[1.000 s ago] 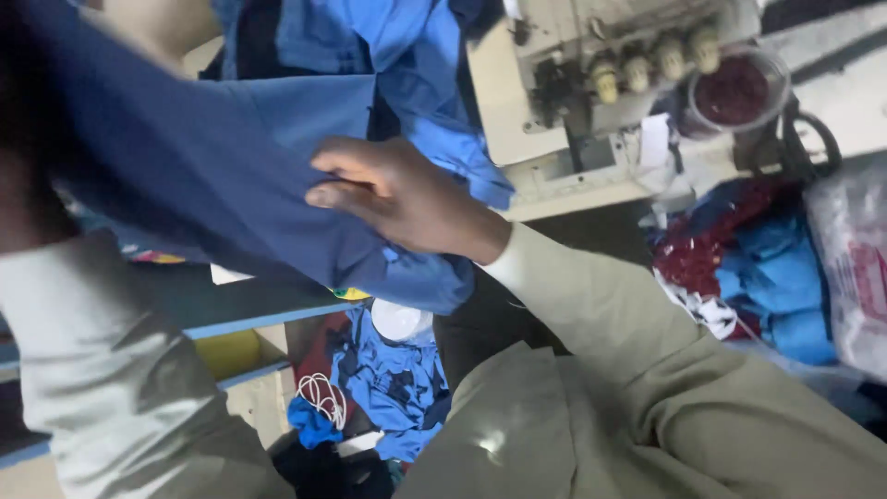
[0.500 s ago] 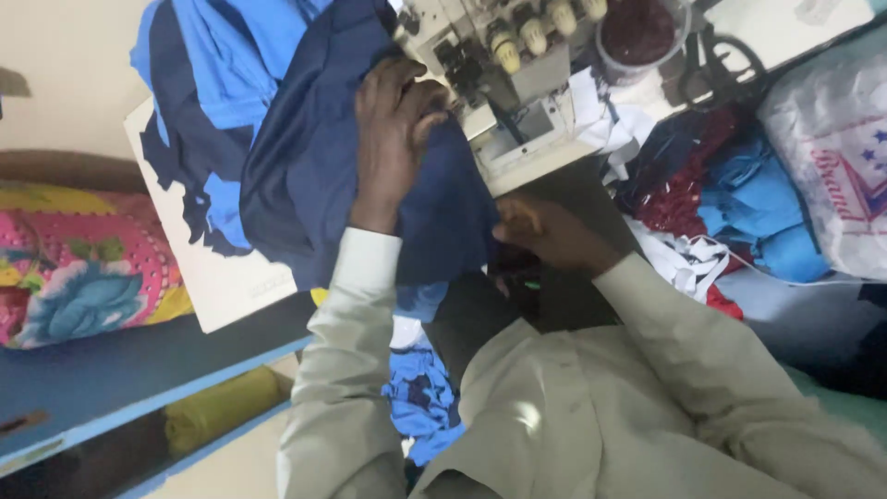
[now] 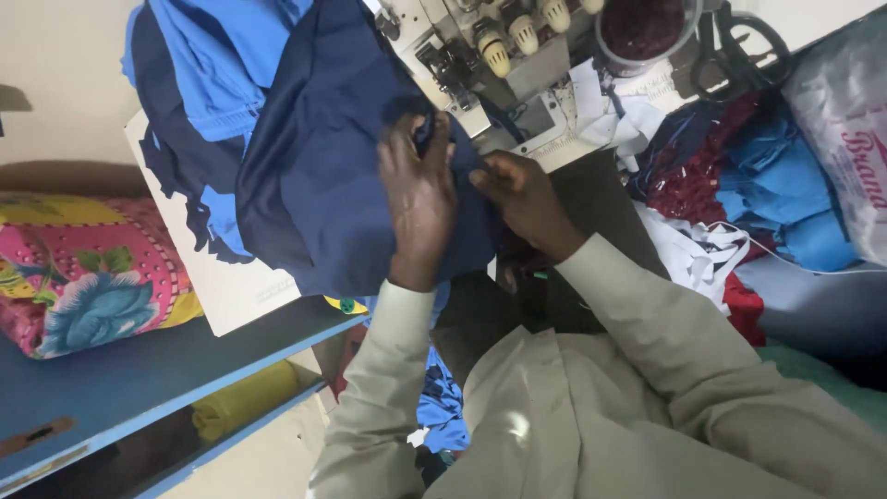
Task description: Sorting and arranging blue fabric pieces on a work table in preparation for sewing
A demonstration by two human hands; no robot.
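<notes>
Navy cloth (image 3: 323,176) lies draped over the white table (image 3: 236,291), under both hands. Left hand (image 3: 418,199) rests flat on it, fingers together and pointing toward the machine. Right hand (image 3: 522,199) pinches the cloth's edge just beside the left. Beyond them stands the sewing machine (image 3: 490,55), blue fabric (image 3: 217,65) heaped to its left, scissors (image 3: 739,46) to its right
</notes>
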